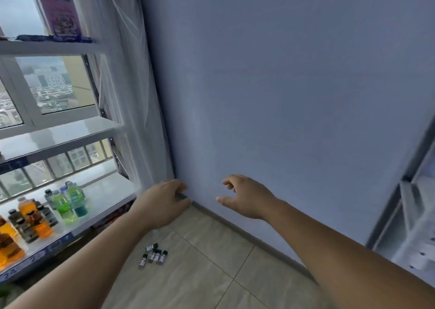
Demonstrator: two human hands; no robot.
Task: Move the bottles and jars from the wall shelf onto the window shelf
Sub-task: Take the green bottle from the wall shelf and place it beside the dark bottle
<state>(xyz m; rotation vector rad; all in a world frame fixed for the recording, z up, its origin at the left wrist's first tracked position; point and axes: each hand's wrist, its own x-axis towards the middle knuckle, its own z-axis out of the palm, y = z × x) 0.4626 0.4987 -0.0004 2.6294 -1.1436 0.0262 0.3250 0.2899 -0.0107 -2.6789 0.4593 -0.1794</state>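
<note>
From my station I see both arms stretched forward toward the corner of the room. The left hand (pixel 162 202) hangs back-up just above the skirting board (pixel 235 224), fingers loosely curled, and I see nothing in it. The right hand (pixel 244 198) hovers in front of the pale blue wall (pixel 282 96), thumb and fingers spread and relaxed, also empty. The two hands are near each other but apart.

The bottles stand on the lowest tier of the window shelf (pixel 110 191), at the left of my view. There are two green bottles (pixel 63 205) with a blue-green bottle (pixel 78 202) just beside them, then orange bottles (pixel 42 226) mixed with dark-capped jars (pixel 16 217). Amber bottles (pixel 7 242) crowd the left edge. A blue label strip (pixel 35 259) runs along the tier's front lip.

A cluster of small vials (pixel 154 255) lies on the tiled floor (pixel 211 250) below the left forearm — some upright, some tipped, though blur makes it hard to tell which. The tier above (pixel 58 137) reflects the window, and the top one carries a purple package (pixel 62 14) beside a sheer curtain (pixel 122 73).

The wall shelf (pixel 408 205) — a white metal rack — shows only at the right edge, too blurred for me to tell what it holds.
</note>
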